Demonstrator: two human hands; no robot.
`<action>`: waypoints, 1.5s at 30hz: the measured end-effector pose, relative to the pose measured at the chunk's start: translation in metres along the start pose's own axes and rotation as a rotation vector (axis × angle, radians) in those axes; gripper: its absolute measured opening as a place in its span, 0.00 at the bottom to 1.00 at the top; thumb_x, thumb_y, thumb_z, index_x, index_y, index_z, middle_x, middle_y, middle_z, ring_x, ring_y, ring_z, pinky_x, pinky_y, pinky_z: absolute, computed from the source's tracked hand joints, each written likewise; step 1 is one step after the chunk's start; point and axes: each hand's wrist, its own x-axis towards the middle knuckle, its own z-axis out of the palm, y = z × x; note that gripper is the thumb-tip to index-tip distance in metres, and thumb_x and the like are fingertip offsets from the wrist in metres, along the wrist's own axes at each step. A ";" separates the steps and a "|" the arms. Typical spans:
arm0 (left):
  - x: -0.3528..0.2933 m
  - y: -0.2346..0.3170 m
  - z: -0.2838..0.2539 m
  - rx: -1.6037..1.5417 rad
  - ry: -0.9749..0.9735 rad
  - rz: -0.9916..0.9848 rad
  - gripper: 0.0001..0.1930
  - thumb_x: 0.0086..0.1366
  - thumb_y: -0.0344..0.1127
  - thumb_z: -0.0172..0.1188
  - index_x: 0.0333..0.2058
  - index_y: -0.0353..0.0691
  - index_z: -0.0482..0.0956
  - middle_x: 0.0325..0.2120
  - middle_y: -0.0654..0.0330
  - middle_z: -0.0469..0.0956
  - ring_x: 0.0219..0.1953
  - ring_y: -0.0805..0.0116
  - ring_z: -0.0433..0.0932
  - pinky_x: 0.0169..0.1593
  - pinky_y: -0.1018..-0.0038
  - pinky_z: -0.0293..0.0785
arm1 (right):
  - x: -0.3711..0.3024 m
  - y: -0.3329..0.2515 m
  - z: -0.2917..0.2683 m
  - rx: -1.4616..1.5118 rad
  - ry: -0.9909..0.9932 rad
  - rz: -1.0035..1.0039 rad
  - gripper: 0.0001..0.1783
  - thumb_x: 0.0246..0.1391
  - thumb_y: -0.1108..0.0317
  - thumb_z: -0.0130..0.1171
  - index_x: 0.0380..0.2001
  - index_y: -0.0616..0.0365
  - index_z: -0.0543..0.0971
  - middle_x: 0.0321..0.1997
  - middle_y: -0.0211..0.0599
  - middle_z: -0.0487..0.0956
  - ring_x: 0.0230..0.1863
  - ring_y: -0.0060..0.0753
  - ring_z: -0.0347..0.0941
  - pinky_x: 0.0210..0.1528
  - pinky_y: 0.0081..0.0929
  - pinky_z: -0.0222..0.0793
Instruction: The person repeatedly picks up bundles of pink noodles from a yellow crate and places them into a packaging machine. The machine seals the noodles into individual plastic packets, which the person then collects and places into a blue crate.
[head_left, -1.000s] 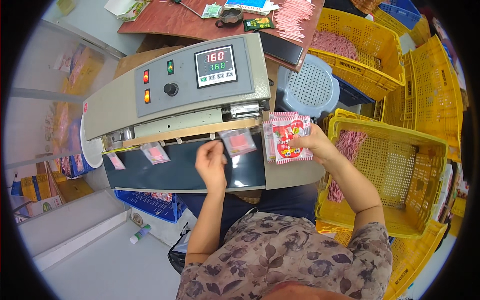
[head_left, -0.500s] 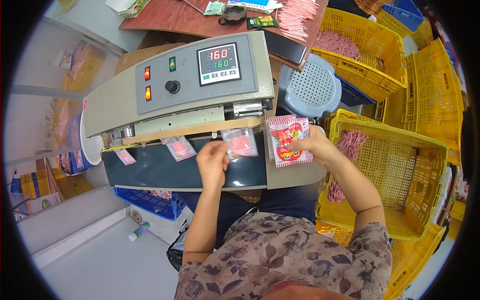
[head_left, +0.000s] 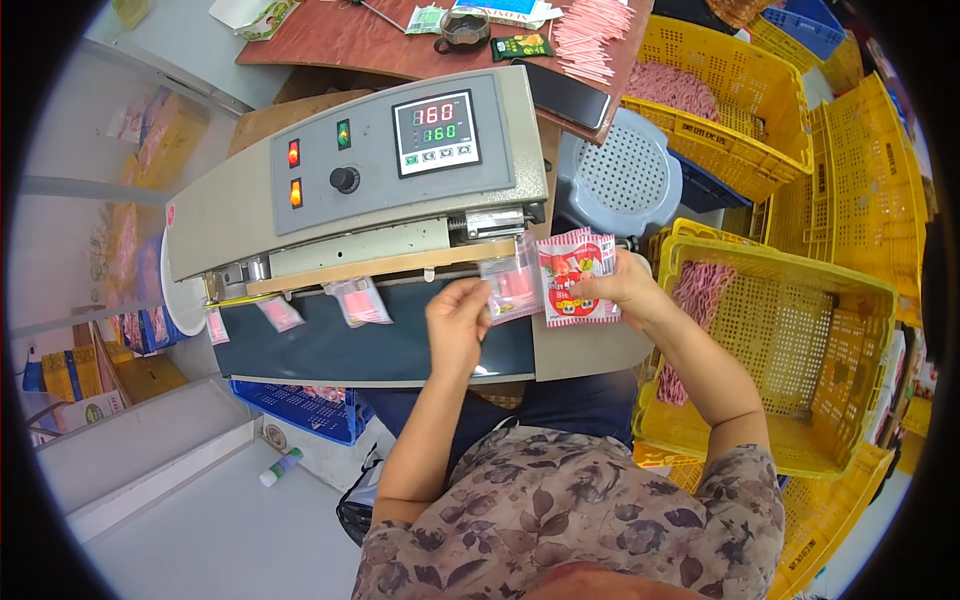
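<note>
Pink-filled sachet (head_left: 514,290) at the upper right corner of the dark front panel (head_left: 400,345), next to the left hand (head_left: 456,322); fingers curled close at its left edge, cannot tell if pinching. Already hanging along the panel's upper edge, farther left: three sachets (head_left: 360,302). Left over, not yet hung: red-and-white packets (head_left: 567,262), pinched in the right hand (head_left: 632,287), thumb across the front.

Pink sticks (head_left: 590,35), phone (head_left: 562,95) on red table (head_left: 350,40)
</note>
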 end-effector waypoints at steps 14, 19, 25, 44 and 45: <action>0.002 -0.005 0.020 -0.018 -0.041 -0.043 0.04 0.55 0.28 0.58 0.28 0.32 0.75 0.17 0.67 0.71 0.13 0.84 0.62 0.15 0.88 0.53 | 0.012 0.010 -0.002 -0.129 -0.010 -0.108 0.27 0.34 0.74 0.69 0.41 0.61 0.71 0.38 0.33 0.76 0.39 0.22 0.71 0.45 0.24 0.67; 0.005 0.007 -0.005 0.055 0.007 0.007 0.06 0.56 0.29 0.58 0.29 0.32 0.75 0.15 0.67 0.70 0.12 0.85 0.61 0.13 0.88 0.52 | 0.007 0.008 -0.006 -0.040 0.004 -0.033 0.25 0.37 0.77 0.66 0.42 0.62 0.70 0.39 0.34 0.76 0.38 0.24 0.72 0.42 0.25 0.70; 0.002 0.035 -0.040 0.194 0.057 0.027 0.08 0.54 0.30 0.60 0.31 0.32 0.75 0.16 0.68 0.70 0.12 0.86 0.60 0.13 0.88 0.50 | 0.000 0.019 -0.005 -0.035 0.046 -0.052 0.23 0.39 0.78 0.62 0.42 0.62 0.70 0.39 0.35 0.76 0.37 0.25 0.73 0.41 0.26 0.70; 0.005 0.108 -0.196 0.022 0.220 -0.125 0.08 0.51 0.25 0.59 0.31 0.30 0.73 0.17 0.61 0.73 0.08 0.83 0.61 0.08 0.87 0.50 | -0.019 0.044 0.018 0.072 -0.125 0.043 0.18 0.42 0.77 0.61 0.40 0.63 0.73 0.37 0.37 0.77 0.36 0.26 0.74 0.41 0.26 0.71; 0.003 0.106 -0.204 -0.040 0.210 -0.124 0.08 0.52 0.26 0.58 0.31 0.31 0.72 0.18 0.61 0.74 0.09 0.81 0.62 0.08 0.86 0.50 | -0.019 0.045 0.020 0.064 -0.142 0.047 0.18 0.42 0.77 0.61 0.40 0.63 0.73 0.37 0.36 0.77 0.36 0.26 0.74 0.41 0.26 0.71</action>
